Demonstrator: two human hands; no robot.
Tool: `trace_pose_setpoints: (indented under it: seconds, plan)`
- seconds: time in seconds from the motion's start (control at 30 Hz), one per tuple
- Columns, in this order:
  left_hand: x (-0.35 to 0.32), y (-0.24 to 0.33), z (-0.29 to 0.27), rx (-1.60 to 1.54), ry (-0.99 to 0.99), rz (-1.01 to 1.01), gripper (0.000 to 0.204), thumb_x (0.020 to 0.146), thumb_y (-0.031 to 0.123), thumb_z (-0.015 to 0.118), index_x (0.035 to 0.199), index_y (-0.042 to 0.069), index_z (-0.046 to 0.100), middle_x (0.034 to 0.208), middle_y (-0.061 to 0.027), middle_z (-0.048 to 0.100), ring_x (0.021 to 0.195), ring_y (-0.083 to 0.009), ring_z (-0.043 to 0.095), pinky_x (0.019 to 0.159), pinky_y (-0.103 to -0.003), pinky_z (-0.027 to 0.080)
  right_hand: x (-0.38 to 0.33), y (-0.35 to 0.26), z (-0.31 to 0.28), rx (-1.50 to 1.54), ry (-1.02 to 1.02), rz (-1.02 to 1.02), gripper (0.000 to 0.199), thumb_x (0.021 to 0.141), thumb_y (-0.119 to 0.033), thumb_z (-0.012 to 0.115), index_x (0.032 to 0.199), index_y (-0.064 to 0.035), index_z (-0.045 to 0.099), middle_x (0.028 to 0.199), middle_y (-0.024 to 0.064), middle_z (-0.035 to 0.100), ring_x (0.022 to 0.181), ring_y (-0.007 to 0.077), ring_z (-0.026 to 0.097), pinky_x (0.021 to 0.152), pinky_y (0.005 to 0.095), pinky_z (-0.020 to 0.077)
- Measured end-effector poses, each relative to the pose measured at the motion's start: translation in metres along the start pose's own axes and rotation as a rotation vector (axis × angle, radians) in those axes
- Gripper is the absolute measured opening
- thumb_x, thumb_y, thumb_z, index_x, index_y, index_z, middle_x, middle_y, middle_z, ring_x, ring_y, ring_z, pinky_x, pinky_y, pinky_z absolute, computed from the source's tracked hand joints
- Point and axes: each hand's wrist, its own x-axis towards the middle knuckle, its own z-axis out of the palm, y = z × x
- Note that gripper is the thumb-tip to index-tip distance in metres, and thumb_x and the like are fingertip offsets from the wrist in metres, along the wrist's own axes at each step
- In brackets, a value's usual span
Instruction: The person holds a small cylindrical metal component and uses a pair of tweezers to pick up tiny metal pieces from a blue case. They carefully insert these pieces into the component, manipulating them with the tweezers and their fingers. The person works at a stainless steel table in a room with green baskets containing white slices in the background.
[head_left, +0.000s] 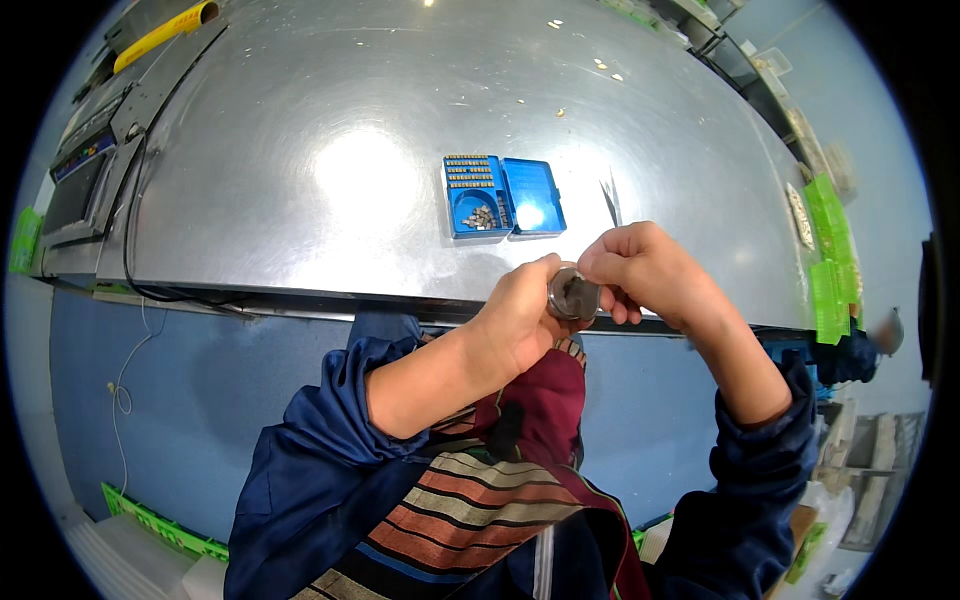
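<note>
Close to the table's front edge, my left hand (522,312) is closed around a small round metal piece (571,296) with a shiny rim and a dark grey inside. Against its right side is my right hand (642,270), thumb and forefinger pinched together at the rim. Whatever lies between those fingertips is too small to tell. Beyond my hands an opened blue case (480,236) rests on the table, its lid (532,190) folded out to the right. Rows of small metal type blocks (468,171) fill its back part, and loose blocks (482,217) lie in its round hollow.
Thin metal tweezers (611,197) lie right of the case on the steel table (280,200). Pale crumbs (601,65) are scattered farther back. A machine with a screen (82,192) and a black cable (128,240) occupies the left end. Green trays (828,260) stand at the right.
</note>
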Motion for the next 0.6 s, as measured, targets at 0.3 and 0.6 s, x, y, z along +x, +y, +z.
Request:
trace_pose_setpoints:
  seconds: [0.3,0.6]
  plan:
    - [-0.003,0.002,0.006,-0.019,0.04,-0.05,0.034,0.095,0.021,0.026,0.102,-0.001,0.051,0.088,-0.0098,0.06,0.079,-0.0197,0.058,0.075,-0.034,0.048,-0.006,0.015,0.005,0.096,0.008,-0.162,0.02,0.082,-0.007,0.056,0.097,0.0071,0.056,0.061,0.0069,0.057,0.053,0.0135,0.057,0.048,0.0262,0.0455]
    - [-0.002,-0.003,0.008,0.049,0.031,-0.144,0.025,0.093,0.02,0.041,0.104,0.0,0.051,0.099,-0.0111,0.056,0.086,-0.0197,0.056,0.075,-0.034,0.05,-0.017,0.006,0.003,-0.902,0.069,-0.762,0.019,0.063,0.002,0.062,0.081,-0.0021,0.06,0.065,0.0147,0.06,0.063,0.032,0.06,0.057,0.0361,0.0483]
